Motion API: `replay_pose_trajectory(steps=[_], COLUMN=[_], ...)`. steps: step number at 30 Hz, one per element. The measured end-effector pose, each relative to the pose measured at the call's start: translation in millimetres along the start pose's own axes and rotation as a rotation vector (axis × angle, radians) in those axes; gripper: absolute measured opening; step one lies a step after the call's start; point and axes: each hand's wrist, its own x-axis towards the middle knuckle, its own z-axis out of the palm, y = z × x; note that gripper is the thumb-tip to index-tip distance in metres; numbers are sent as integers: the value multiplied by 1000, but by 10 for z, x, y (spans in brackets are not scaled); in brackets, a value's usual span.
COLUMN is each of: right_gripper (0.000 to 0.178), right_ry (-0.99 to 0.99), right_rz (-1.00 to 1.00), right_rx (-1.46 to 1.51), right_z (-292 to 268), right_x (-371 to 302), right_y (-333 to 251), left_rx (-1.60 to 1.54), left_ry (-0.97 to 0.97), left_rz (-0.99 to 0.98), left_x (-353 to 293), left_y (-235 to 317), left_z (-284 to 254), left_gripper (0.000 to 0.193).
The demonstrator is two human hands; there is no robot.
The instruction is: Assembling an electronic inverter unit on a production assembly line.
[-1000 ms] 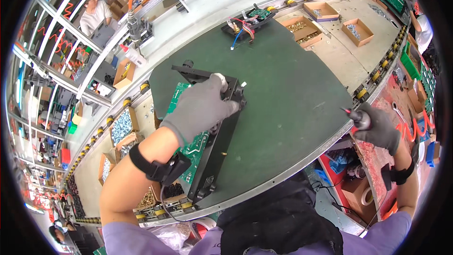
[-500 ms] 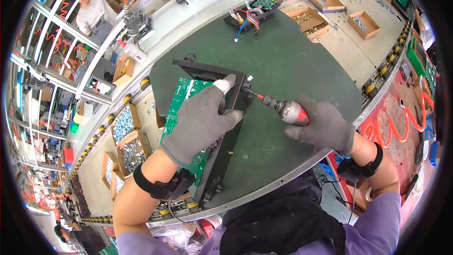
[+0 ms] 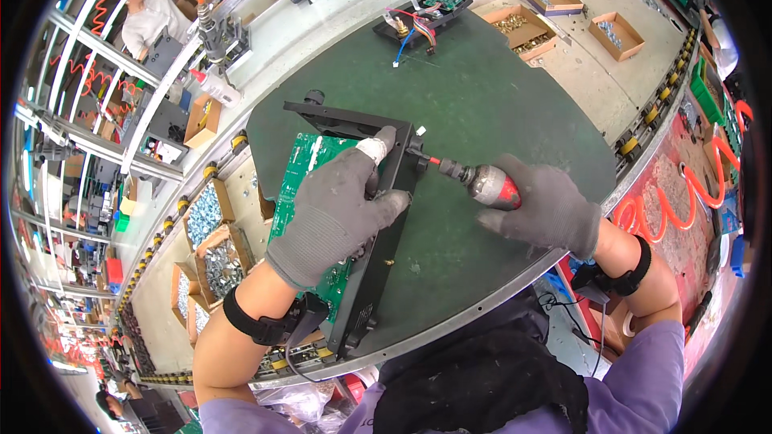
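Note:
My gloved left hand (image 3: 334, 209) grips the black metal frame (image 3: 371, 281), its thumb and fingertip over the frame's upper edge. A green circuit board (image 3: 310, 157) lies behind that frame, partly covered by the hand. In my gloved right hand (image 3: 547, 207) is a red and grey power screwdriver (image 3: 492, 186), held level and pointing left. Its bit meets a small black knob-like part (image 3: 417, 154) on the frame's outer face, near the top corner. A small white piece (image 3: 420, 131) lies just beyond that corner.
A green mat (image 3: 482, 112) covers the work surface. At its far edge sits a black part with a board and coloured wires (image 3: 422, 20). Cardboard boxes of small metal parts stand at left (image 3: 221, 261) and far right (image 3: 527, 32). An orange coiled hose (image 3: 683, 201) hangs at right.
The screwdriver's bit has come up against the knob-like part on the frame. My right hand, blurred before, now shows sharply around the tool. My left hand keeps its grip.

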Motion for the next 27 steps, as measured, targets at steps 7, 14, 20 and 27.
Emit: replay_pose_trajectory(steps=[7, 14, 20, 27], right_gripper=[53, 51, 50, 69], right_ry=[-7, 53, 205, -330], right_rz=[-11, -56, -188, 39], right_rx=[11, -80, -444, 109], right_z=[-6, -19, -142, -472], right_x=[-27, -3, 36, 156], right_y=[18, 24, -30, -142], left_rx=[4, 13, -6, 28], left_ry=[7, 5, 14, 19], left_rz=[7, 15, 16, 31], left_x=[5, 9, 11, 13], left_y=[-7, -30, -36, -7], left_z=[8, 18, 39, 26], left_gripper=[78, 79, 77, 79])
